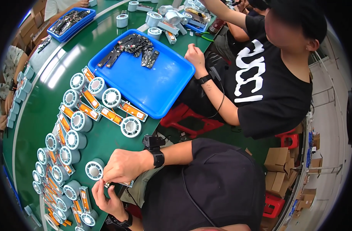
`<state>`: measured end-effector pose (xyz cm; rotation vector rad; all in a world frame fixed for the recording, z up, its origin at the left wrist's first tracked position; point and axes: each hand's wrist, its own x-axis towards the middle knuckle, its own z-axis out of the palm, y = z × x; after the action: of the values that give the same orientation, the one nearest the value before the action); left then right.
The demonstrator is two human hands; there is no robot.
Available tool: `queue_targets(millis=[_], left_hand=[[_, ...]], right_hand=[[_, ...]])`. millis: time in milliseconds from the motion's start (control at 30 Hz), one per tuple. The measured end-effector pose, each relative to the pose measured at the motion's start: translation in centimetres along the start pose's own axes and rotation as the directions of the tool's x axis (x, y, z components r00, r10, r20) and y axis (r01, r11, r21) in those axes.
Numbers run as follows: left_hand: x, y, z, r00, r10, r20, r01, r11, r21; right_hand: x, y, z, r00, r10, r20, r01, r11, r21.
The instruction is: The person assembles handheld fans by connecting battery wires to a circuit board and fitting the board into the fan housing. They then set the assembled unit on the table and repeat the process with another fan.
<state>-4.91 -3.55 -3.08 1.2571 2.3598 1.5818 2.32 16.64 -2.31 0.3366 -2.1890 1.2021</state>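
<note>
On the left we see light blue units (76,139), many showing orange cells (92,99), in rows on the green tabletop (103,139). Nearer us, one round head (94,169) faces up just beside the left hand (108,202), whose thumb and fingers pinch a small part (107,185). The right hand (124,165) curls over that part (its fingertips are partly hidden, so we cannot tell what it grips). Next, a blue tray (156,86) carries black boards (135,44); a co-worker's hand (195,57) is beside its right rim, with cartons (278,159) farther right.

The housing (94,169) is pale blue, tray (156,90) blue, table (103,142) green.
</note>
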Motion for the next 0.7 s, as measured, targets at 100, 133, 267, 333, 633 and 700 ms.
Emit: queue_targets(millis=[100, 133, 267, 333, 633, 700], left_hand=[[0.2, 0.4, 0.3, 1.000, 0.001, -0.006, -0.001, 1.000, 0.008], [0.1, 0.5, 0.4, 1.000, 0.002, -0.008, -0.002, 1.000, 0.007], [-0.2, 0.3, 0.2, 0.999, 0.041, 0.004, -0.041, 0.996, 0.073], [-0.4, 0.4, 0.4, 0.999, 0.046, -0.024, -0.043, 0.995, 0.092], [-0.2, 0.2, 2.3, 0.962, 0.183, -0.202, -0.140, 0.967, 0.211], [-0.3, 0.0, 2.4, 0.958, 0.195, -0.211, -0.149, 0.966, 0.213]], right_hand=[[-0.1, 0.4, -0.4, 0.999, -0.043, 0.021, 0.043, 0.999, 0.010], [-0.2, 0.5, -0.4, 0.998, -0.063, 0.032, 0.063, 0.998, 0.011], [-0.5, 0.4, -0.4, 0.995, -0.035, 0.094, 0.036, 0.999, -0.005], [-0.5, 0.2, -0.5, 0.995, -0.016, 0.096, 0.015, 1.000, 0.009], [-0.6, -1.3, 0.2, 0.980, 0.197, 0.018, -0.198, 0.976, 0.094], [-0.7, -1.5, 0.5, 0.971, 0.240, 0.017, -0.241, 0.967, 0.085]])
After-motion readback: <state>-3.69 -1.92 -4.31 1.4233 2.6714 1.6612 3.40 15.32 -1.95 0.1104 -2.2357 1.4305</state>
